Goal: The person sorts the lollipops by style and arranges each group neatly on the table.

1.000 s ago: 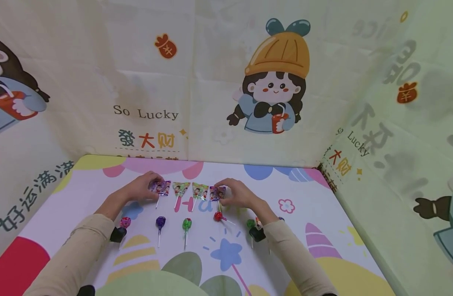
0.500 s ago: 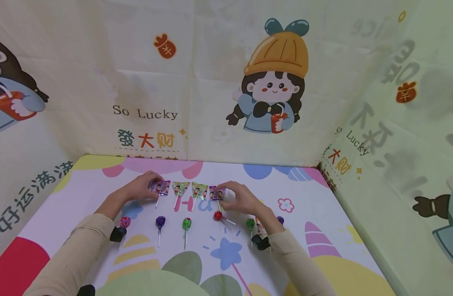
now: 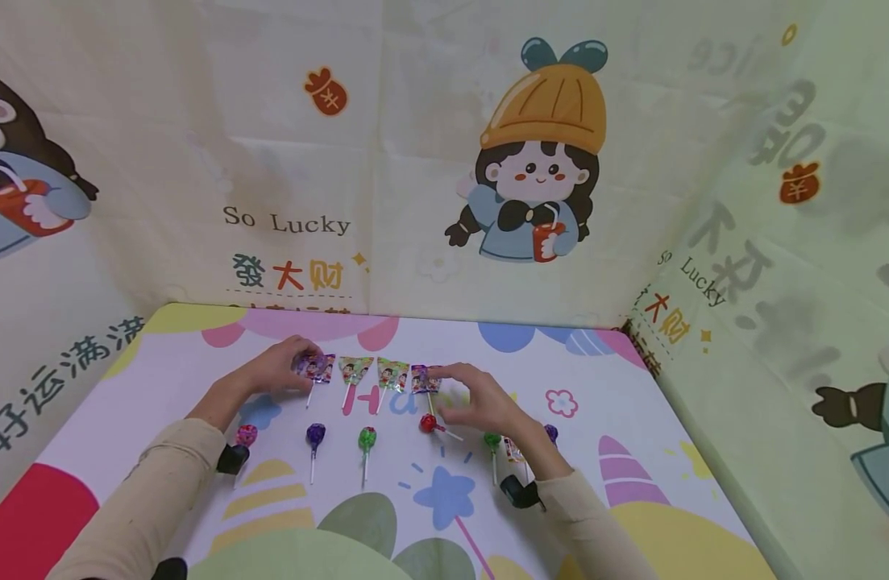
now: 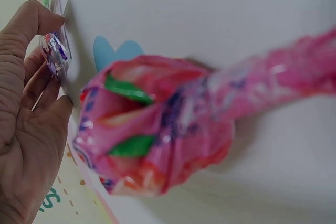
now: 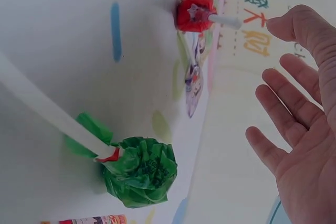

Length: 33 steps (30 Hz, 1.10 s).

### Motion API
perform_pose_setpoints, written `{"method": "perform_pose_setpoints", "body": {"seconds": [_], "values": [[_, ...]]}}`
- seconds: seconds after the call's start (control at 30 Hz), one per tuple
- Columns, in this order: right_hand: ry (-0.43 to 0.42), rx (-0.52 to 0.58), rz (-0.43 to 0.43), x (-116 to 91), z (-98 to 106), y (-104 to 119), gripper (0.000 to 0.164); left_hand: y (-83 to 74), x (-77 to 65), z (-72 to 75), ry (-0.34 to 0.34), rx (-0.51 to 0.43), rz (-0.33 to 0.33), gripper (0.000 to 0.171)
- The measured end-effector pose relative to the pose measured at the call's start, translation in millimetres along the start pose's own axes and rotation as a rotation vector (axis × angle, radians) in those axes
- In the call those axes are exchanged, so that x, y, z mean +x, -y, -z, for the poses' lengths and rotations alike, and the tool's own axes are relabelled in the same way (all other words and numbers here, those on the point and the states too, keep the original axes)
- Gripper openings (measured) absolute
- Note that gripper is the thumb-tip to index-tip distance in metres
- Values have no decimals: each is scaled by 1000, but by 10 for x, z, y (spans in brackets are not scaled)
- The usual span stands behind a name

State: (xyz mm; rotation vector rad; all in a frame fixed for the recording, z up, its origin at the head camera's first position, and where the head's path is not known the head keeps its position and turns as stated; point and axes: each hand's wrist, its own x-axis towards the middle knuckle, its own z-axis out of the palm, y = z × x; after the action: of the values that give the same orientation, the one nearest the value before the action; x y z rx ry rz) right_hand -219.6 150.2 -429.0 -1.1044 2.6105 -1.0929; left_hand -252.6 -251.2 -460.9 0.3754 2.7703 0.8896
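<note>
A row of flat-wrapped lollipops lies across the far part of the table. My left hand (image 3: 279, 369) is curled about the purple-wrapped lollipop (image 3: 319, 368) at the row's left end, thumb on its near side; the left wrist view shows that shiny wrapper (image 4: 55, 55) between thumb and fingers. My right hand (image 3: 482, 403) stands spread beside the purple-wrapped lollipop (image 3: 424, 379) at the right end. Its fingers hold nothing and look apart from it in the right wrist view. Just under the right thumb lies a red ball lollipop (image 3: 428, 423). Two green-wrapped lollipops (image 3: 355, 370) fill the middle.
Nearer me lies a row of ball lollipops: pink (image 3: 246, 436), purple (image 3: 315, 436), green (image 3: 367, 439), another green (image 3: 492, 441) and a purple one (image 3: 551, 433) by the right wrist. An orange-and-white wrapper (image 3: 513, 449) is partly covered. Printed cloth walls (image 3: 408, 161) enclose the table.
My right hand has let go of the right-end purple lollipop and drawn back right and toward me, fingers opening. The left hand and the lollipops look unmoved.
</note>
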Motion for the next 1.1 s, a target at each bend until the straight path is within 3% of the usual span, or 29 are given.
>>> {"method": "perform_pose_setpoints", "body": {"seconds": [0.67,1.1], "values": [[-73,-48,125,-316,47,66,55,-48,-22,26,6,5,-5,59],[-60,-25,62,-484,53,52,55,-46,-25,9,4,9,-8,60]]}}
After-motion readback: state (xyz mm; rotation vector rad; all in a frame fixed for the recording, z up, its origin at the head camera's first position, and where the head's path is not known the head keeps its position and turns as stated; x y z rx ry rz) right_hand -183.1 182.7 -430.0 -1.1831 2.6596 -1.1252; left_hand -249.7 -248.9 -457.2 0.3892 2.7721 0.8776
